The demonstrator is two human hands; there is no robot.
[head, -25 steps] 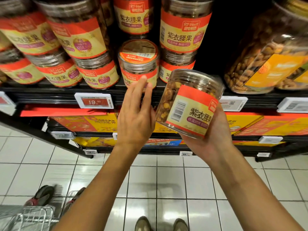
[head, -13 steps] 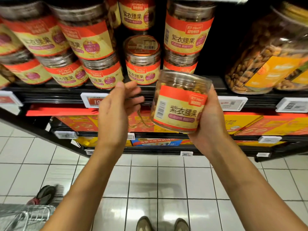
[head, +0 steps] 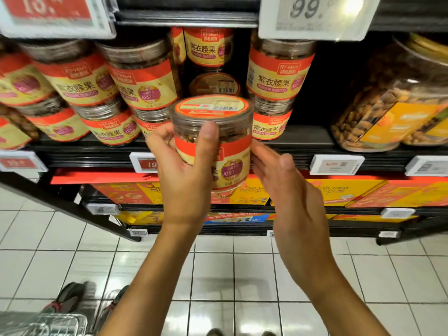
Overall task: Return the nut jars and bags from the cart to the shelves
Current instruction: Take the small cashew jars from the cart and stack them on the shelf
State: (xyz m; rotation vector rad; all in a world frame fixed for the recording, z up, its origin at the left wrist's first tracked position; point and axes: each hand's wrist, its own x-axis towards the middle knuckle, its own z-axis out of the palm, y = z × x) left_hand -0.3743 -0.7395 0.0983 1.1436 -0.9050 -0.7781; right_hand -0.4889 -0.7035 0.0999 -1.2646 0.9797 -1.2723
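At the lower left corner of the frame sits a corner of the wire cart [head: 48, 322], on the tiled floor [head: 242, 275]. Both forearms rise from the bottom edge toward the centre.

The left hand [head: 184, 175] grips the nut jar [head: 225, 141], thumb across the front of the label and fingers curled round its left side. The right hand [head: 288, 190] is flat and holds nothing; its straight fingertips are at the jar's right wall, touching or just beside, I cannot tell which. So the left hand carries the jar alone.

The jar is held at frame centre, in front of the shelf edge [head: 303, 144] and not yet on it. Its long axis runs near vertical in the picture, lid [head: 213, 106] uppermost and tipped toward the camera, label facing the person.

Directly behind and just above the lid is a dark gap in the row of like-labelled jars [head: 278, 76], with one lower jar's lid [head: 214, 84] showing in it. That gap is probably the slot: the jar would go straight away from the hand, kept upright. A large almond jar [head: 392, 105] stands at far right.
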